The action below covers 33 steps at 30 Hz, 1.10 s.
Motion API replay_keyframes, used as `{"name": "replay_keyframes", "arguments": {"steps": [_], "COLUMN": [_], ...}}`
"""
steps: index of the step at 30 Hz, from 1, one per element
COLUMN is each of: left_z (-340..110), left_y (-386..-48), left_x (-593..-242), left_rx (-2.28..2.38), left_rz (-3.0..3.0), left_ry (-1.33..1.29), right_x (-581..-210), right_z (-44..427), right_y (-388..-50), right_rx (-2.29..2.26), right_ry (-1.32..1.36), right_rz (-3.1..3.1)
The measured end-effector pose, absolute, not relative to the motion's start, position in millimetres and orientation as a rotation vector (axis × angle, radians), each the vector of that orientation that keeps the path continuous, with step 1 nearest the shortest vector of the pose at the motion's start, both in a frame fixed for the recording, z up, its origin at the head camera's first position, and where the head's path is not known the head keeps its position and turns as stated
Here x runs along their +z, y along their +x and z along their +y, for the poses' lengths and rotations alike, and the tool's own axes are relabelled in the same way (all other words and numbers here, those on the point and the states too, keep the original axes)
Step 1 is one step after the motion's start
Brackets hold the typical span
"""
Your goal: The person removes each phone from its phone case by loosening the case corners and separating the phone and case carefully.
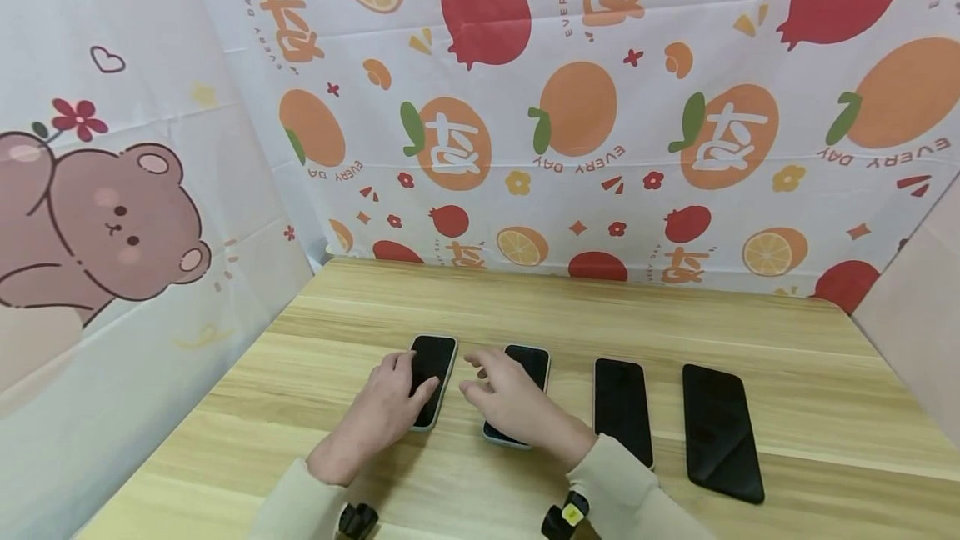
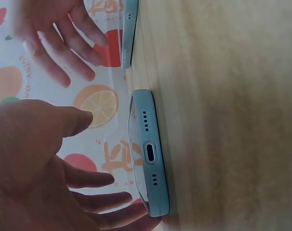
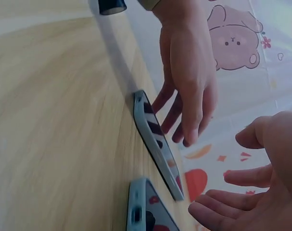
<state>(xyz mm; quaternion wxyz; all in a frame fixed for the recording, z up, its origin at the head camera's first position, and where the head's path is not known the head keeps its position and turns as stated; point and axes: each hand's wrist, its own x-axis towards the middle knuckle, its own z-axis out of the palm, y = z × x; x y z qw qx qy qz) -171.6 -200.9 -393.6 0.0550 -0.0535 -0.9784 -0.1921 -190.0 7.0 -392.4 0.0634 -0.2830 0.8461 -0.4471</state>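
Four black-screened smartphones lie in a row on a wooden table. My left hand [image 1: 384, 402] is over the leftmost smartphone [image 1: 431, 369], its thumb raised above the screen. In the left wrist view, that phone's pale blue-green case [image 2: 148, 151] shows its charging port, and the fingers are spread along the far edge. Whether they touch it is hard to tell. Over the second smartphone [image 1: 534, 363] hovers my right hand [image 1: 513, 394], fingers loosely bent toward the left and holding nothing. It hides part of that phone, whose case [image 3: 136, 207] is also pale blue-green.
To the right lie a third smartphone [image 1: 622, 402] and a larger fourth smartphone [image 1: 720, 432], both flat. The wooden table [image 1: 600, 294] meets a fruit-print cloth [image 1: 525, 190] at the back and a bear-print cloth [image 1: 127, 223] on the left.
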Motion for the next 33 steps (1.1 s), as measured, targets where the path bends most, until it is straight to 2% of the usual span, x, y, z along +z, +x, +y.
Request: {"name": "replay_keyframes", "arguments": {"steps": [4,11,16,27,33], "left_z": [-201.1,-198.2,-194.9,-192.6,-191.7], "left_y": [-171.6,-168.6,-166.5,-168.4,-170.7], "left_x": [-393.9,-402.8,-404.0,-399.1,-394.5], "left_rx": [-0.569,-0.304,-0.209,-0.221,-0.397], "left_rz": [-2.979,-2.845,-2.820,-2.894,-2.962], "left_ry": [-0.150,-0.297,-0.273,-0.255,-0.183], "right_x": [-392.3,-394.8,-396.9,-399.3,-400.3], "right_z": [-5.1,-20.7,-26.8,-31.5,-29.8], "right_y": [-190.3,-188.2,-188.0,-183.9,-183.9], "right_rx": [-1.331,-1.269,-1.276,-1.454,-1.486], "right_ry": [-0.804,-0.758,-0.730,-0.643,-0.632], "right_rz": [2.534,2.474,2.445,2.263,2.249]}}
